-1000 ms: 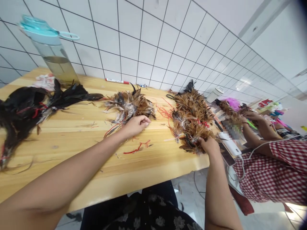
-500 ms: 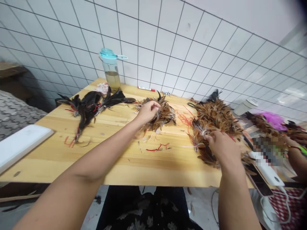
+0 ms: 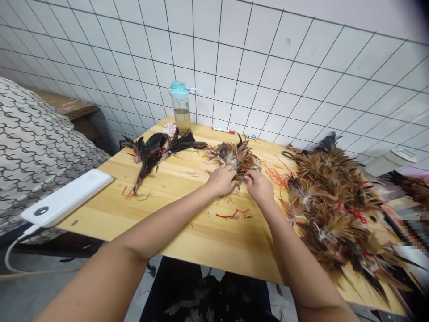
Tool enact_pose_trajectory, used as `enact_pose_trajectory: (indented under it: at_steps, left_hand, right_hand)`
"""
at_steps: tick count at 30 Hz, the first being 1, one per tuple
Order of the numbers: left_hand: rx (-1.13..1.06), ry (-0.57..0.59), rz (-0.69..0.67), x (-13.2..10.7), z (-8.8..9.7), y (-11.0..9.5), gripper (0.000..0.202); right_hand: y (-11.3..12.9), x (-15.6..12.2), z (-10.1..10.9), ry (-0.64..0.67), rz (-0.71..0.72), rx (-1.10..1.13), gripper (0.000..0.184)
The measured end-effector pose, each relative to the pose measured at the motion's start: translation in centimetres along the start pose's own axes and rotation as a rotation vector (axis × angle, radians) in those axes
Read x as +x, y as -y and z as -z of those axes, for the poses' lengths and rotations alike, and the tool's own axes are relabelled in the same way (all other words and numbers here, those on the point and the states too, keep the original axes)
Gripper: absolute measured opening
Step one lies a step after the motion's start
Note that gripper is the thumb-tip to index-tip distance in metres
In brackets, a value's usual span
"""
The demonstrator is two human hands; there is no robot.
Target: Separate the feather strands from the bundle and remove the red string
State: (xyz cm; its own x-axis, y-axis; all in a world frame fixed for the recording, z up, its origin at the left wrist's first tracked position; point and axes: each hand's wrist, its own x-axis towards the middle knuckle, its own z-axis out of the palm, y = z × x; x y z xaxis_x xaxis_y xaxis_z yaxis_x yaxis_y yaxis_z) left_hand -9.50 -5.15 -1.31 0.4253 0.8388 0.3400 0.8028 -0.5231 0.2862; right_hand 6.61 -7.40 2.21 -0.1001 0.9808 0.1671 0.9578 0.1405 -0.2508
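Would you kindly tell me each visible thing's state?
Brown feather bunch: lying, partly covered
Left hand: curled at that bunch
Right hand: fingers pinched, contents unclear
Brown feather heap: spread out
Black feather bundles: tied, lying
Drink bottle: upright, lidded, partly filled
Red-capped marker: lying
White device: cable attached
White cup: lidded

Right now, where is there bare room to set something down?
Bare: the table front between the forearms, below the red thread, and the stretch between black feathers and left forearm, a few scraps aside. Crowded: the right side, under the large feather pile, and the middle, with left hand and right hand at the small bundle.
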Motion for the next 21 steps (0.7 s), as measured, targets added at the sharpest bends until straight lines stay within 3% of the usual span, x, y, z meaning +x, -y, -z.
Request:
enact_pose_trajectory:
  at_steps: [8,17,21]
  left_hand:
    - [0.073,-0.012,0.003,0.6,-2.0,0.3,0.017]
    - [0.026,-0.097,-0.014,0.1,-1.4,1.0,0.022]
    - [-0.021,-0.198,-0.078,-0.5,-0.5,-0.1,0.023]
  right_hand:
    - [-3.3,0.0,-4.0,-0.047,-0.120,0.077,0.031]
    - [-3.7,0.7,-4.3,-0.001,-0.090,0.033,0.032]
    - [-2.9,0.2,-4.2,0.066,-0.049,-0.031,0.031]
